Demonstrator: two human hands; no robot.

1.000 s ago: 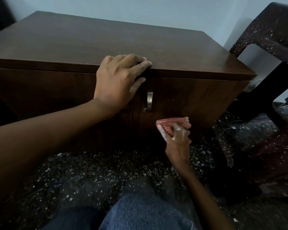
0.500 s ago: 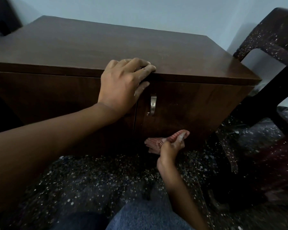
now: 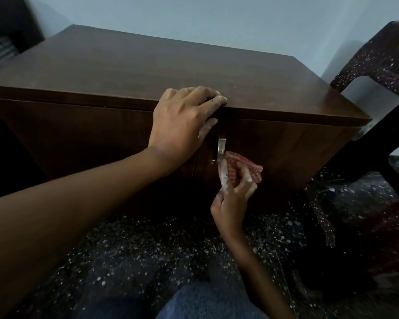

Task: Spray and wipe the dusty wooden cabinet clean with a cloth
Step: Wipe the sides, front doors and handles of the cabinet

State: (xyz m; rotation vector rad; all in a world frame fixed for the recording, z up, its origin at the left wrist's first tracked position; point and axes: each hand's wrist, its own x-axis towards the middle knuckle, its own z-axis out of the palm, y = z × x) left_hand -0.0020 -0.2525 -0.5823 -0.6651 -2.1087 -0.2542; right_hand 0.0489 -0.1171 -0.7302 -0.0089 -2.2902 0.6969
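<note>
A low dark wooden cabinet (image 3: 161, 72) fills the middle of the view, with two front doors and a small metal handle (image 3: 221, 147) on the right door. My left hand (image 3: 182, 125) grips the cabinet's front top edge, fingers curled over it. My right hand (image 3: 234, 199) holds a red checked cloth (image 3: 242, 168) bunched against the right door, just right of the handle. No spray bottle is in view.
A dark chair (image 3: 382, 72) speckled with white spots stands close to the cabinet's right side. The dark floor (image 3: 129, 249) in front is speckled too. My knee in blue jeans (image 3: 207, 302) is at the bottom. A pale wall rises behind.
My right hand dipped with the cloth to the bottom of the right door, then rose to beside the handle. My left hand kept its grip on the top edge.
</note>
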